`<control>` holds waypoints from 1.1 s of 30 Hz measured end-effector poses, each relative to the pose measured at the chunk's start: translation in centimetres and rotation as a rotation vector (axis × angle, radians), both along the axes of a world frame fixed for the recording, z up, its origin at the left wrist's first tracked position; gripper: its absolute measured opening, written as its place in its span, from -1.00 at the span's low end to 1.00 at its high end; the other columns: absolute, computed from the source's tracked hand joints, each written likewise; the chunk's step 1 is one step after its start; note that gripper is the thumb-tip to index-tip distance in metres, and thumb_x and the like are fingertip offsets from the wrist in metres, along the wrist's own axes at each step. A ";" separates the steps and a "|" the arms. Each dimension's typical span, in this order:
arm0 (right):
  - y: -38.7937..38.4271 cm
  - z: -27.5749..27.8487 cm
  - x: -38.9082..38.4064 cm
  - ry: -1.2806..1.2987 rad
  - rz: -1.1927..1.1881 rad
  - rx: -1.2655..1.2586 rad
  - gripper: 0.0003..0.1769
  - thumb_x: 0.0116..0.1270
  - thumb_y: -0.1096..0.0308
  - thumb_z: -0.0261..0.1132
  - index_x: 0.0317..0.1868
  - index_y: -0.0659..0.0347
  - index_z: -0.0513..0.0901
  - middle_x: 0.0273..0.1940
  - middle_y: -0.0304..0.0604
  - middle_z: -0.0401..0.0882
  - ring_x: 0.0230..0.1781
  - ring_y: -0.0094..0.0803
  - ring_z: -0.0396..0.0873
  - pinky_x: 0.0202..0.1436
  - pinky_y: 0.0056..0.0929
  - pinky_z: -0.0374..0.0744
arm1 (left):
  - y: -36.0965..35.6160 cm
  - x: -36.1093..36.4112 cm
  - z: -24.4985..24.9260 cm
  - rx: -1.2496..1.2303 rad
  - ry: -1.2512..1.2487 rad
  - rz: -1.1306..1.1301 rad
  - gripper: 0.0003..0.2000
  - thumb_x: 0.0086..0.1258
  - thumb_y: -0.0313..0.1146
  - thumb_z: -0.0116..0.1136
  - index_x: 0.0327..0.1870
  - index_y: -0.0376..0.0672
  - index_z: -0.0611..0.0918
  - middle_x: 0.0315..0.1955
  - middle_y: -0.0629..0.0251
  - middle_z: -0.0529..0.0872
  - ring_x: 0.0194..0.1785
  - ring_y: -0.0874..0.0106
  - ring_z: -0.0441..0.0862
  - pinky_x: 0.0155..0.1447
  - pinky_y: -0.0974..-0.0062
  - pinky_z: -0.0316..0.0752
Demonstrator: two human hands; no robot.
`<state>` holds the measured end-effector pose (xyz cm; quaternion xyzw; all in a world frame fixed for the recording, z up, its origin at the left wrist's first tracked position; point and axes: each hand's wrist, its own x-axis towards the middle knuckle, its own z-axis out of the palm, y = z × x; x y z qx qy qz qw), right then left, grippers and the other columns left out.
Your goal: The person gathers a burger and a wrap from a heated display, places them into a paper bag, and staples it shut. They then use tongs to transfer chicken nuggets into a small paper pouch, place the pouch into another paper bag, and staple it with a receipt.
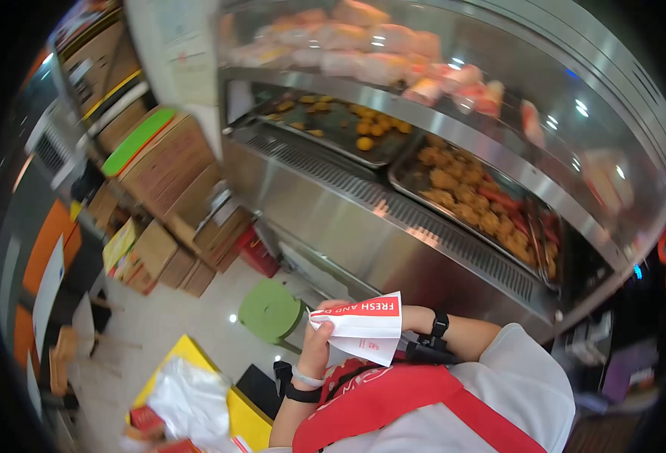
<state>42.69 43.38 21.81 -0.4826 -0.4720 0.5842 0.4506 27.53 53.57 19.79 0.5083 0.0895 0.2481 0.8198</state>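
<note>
In front of my red apron, a white paper bag with a red printed band is held up, its wide end to the right. My left hand has its fingers closed on the narrow left end, the thumb pressed on the near face. Mostly hidden behind the bag, my right hand shows some fingers at the upper left edge, and it seems to grip the bag there too. A white bracelet and black band circle my left wrist; a black band is on the right one.
A glass-fronted warming cabinet stands ahead, with trays of fried pieces, tongs and wrapped items on the upper shelf. A green stool, stacked cardboard boxes and a yellow table with plastic bags are leftward.
</note>
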 end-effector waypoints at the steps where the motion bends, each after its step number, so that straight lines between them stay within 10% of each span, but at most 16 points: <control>1: -0.5 0.5 0.0 -0.060 -0.033 0.018 -0.48 0.21 0.23 0.23 0.17 0.17 0.37 -0.02 -0.20 0.50 -0.09 -0.55 0.46 -0.04 -0.54 0.46 | 0.5 0.4 0.0 0.000 0.001 -0.067 -0.52 0.20 -0.04 -0.01 -0.09 -0.33 0.46 -0.18 0.15 0.55 -0.08 0.42 0.49 0.06 0.51 0.33; 5: -3.1 5.7 1.0 -0.465 -0.369 0.121 -0.71 0.22 0.36 0.20 -0.04 0.22 0.55 -0.17 -0.18 0.59 -0.16 -0.51 0.51 -0.10 -0.54 0.49 | 3.4 2.2 -0.7 -0.056 0.005 0.128 -0.60 0.20 -0.11 -0.01 -0.19 -0.34 0.48 -0.24 0.18 0.55 -0.16 0.44 0.47 0.02 0.48 0.33; 8: -9.0 6.7 5.7 -0.869 -1.278 0.160 -0.86 0.12 0.35 0.24 -0.39 0.26 0.59 -0.41 -0.14 0.58 -0.35 -0.42 0.54 -0.24 -0.48 0.48 | 5.8 2.5 -0.2 0.199 0.040 0.212 -0.65 0.08 -0.18 0.12 -0.21 -0.26 0.51 -0.23 0.22 0.53 -0.12 0.37 0.44 0.04 0.40 0.33; 10: -14.5 6.9 9.1 -1.490 -1.655 0.071 -0.86 0.04 0.40 0.23 -0.36 0.26 0.52 -0.39 -0.05 0.51 -0.30 -0.15 0.48 -0.19 -0.28 0.44 | 6.4 2.8 1.2 1.215 -0.023 0.446 -0.64 -0.12 -0.27 0.23 -0.24 -0.17 0.54 -0.21 0.25 0.52 -0.07 0.25 0.38 0.06 0.29 0.31; 12: -19.0 6.1 10.9 -1.981 -1.593 -0.430 -0.67 -0.04 0.38 0.29 -0.20 0.21 0.48 -0.18 -0.06 0.46 -0.14 -0.06 0.42 -0.07 -0.18 0.39 | 6.2 3.1 1.1 1.224 -0.041 0.378 -0.63 -0.18 -0.30 0.24 -0.25 -0.14 0.55 -0.20 0.26 0.52 -0.05 0.20 0.36 0.07 0.25 0.29; 15: -21.3 4.8 11.9 -1.714 -1.642 -0.805 -0.61 -0.05 0.33 0.31 -0.16 0.19 0.47 -0.12 -0.06 0.43 -0.11 -0.03 0.41 -0.03 -0.15 0.38 | 5.4 3.7 1.2 1.165 -0.069 0.293 -0.68 -0.17 -0.38 0.20 -0.29 -0.17 0.55 -0.24 0.23 0.53 -0.05 0.18 0.36 0.09 0.23 0.25; 18: -22.8 4.7 13.0 -1.744 -1.514 -0.536 -0.64 0.03 0.29 0.27 -0.12 0.14 0.47 -0.10 -0.05 0.43 -0.09 -0.05 0.41 -0.05 -0.13 0.39 | 5.3 4.5 0.4 1.056 -0.047 0.222 -0.64 -0.19 -0.35 0.24 -0.25 -0.14 0.55 -0.21 0.25 0.53 -0.02 0.18 0.34 0.11 0.23 0.24; 30: -23.3 7.5 14.3 -1.813 -1.129 -0.828 -0.55 0.00 0.48 0.15 -0.01 0.07 0.44 -0.32 0.06 0.50 -0.25 0.03 0.50 -0.15 -0.18 0.48 | 4.7 6.6 -0.4 0.860 -0.044 0.063 -0.70 -0.06 -0.37 0.18 -0.24 -0.21 0.54 -0.25 0.19 0.54 -0.04 0.24 0.40 0.11 0.29 0.26; 33: -26.5 7.7 14.6 -1.733 -1.287 -0.603 -0.50 -0.03 0.48 0.15 0.02 0.04 0.44 -0.34 0.09 0.49 -0.29 0.03 0.50 -0.18 -0.18 0.48 | 4.9 6.5 -1.3 0.450 0.008 0.033 -0.73 0.09 -0.32 0.11 -0.20 -0.25 0.52 -0.24 0.20 0.55 -0.07 0.32 0.44 0.07 0.38 0.30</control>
